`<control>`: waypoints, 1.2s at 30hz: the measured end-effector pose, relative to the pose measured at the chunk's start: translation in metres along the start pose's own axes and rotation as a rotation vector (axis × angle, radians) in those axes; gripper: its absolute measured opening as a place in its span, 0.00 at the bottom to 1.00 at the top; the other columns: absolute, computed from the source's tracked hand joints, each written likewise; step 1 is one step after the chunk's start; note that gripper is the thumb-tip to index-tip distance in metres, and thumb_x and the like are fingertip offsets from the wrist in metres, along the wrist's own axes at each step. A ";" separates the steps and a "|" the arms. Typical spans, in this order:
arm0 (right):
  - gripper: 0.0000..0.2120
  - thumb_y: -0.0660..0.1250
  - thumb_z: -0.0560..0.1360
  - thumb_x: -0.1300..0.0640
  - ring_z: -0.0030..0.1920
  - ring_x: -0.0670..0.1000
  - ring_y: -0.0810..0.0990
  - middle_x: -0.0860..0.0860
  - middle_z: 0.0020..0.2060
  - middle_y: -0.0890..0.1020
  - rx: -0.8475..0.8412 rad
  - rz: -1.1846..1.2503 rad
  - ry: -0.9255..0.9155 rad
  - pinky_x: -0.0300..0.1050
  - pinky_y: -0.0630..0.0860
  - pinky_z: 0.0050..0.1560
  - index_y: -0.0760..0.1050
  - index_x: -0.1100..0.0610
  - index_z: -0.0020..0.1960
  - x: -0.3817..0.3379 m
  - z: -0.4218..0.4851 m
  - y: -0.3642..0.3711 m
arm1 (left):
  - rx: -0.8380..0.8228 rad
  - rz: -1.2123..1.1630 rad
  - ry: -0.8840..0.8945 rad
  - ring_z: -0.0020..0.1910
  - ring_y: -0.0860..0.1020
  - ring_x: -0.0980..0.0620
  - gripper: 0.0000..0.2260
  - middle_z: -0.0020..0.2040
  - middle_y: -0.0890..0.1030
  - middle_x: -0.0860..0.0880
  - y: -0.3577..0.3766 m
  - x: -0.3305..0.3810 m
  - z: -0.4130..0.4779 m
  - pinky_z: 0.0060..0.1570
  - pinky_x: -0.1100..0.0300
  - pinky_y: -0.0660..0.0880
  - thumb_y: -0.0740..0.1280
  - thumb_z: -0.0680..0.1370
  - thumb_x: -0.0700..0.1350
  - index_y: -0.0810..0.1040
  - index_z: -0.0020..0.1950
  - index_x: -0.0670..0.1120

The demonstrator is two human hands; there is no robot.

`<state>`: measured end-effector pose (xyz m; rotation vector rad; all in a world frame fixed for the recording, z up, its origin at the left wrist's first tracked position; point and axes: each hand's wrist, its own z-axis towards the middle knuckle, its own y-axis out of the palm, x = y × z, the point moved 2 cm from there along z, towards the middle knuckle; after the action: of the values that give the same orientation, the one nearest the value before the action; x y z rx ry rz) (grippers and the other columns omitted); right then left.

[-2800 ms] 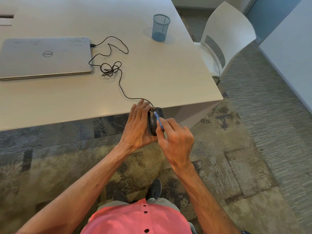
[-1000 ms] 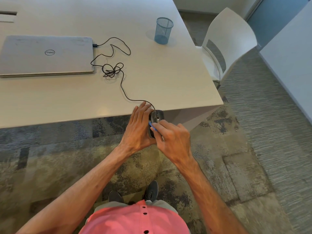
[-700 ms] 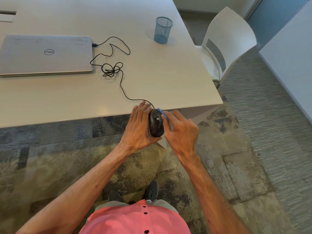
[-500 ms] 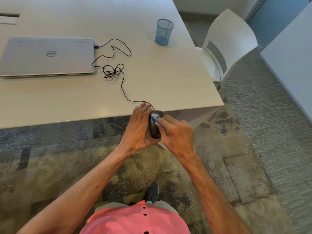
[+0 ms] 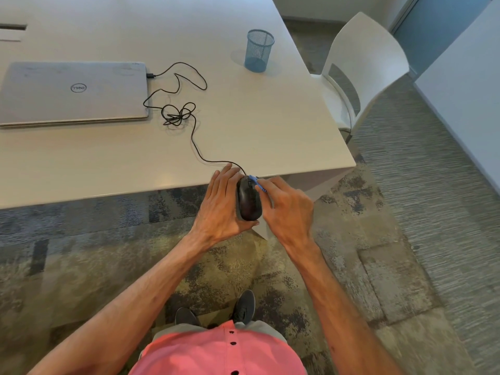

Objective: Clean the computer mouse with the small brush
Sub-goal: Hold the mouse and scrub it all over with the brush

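Observation:
A black wired computer mouse (image 5: pixel 248 201) is held in the air just off the table's near edge, its top facing up. My left hand (image 5: pixel 220 205) grips it from the left, thumb under its rear end. My right hand (image 5: pixel 286 209) pinches a small blue brush (image 5: pixel 257 183) between thumb and fingertips. The brush lies against the mouse's front right side. Its bristle end is too small to make out. The mouse's black cable (image 5: pixel 189 115) runs over the table in a tangle to the laptop.
A closed silver laptop (image 5: pixel 73 93) lies at the left of the white table (image 5: pixel 257 125). A blue mesh cup (image 5: pixel 259 50) stands at the table's far right. A white chair (image 5: pixel 362 66) is beside the table's right edge. Patterned carpet and my shoes are below.
My right hand has swept the brush back and forth across the mouse, from its top to its front right side. My left hand keeps the mouse in the same place.

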<state>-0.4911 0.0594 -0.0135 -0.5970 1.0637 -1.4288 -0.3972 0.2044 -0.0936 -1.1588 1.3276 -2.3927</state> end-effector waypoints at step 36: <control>0.09 0.70 0.85 0.49 0.37 0.47 0.83 0.43 0.48 0.87 -0.161 0.009 -0.325 0.42 0.76 0.35 0.87 0.50 0.58 -0.003 0.009 -0.028 | -0.055 0.010 0.002 0.90 0.59 0.40 0.55 0.85 0.67 0.40 -0.003 -0.002 0.002 0.90 0.40 0.53 0.81 0.70 0.68 0.66 0.86 0.36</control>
<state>-0.4962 0.0568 0.0152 -0.9057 0.9237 -1.1945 -0.3939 0.2063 -0.0918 -1.1611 1.4045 -2.3651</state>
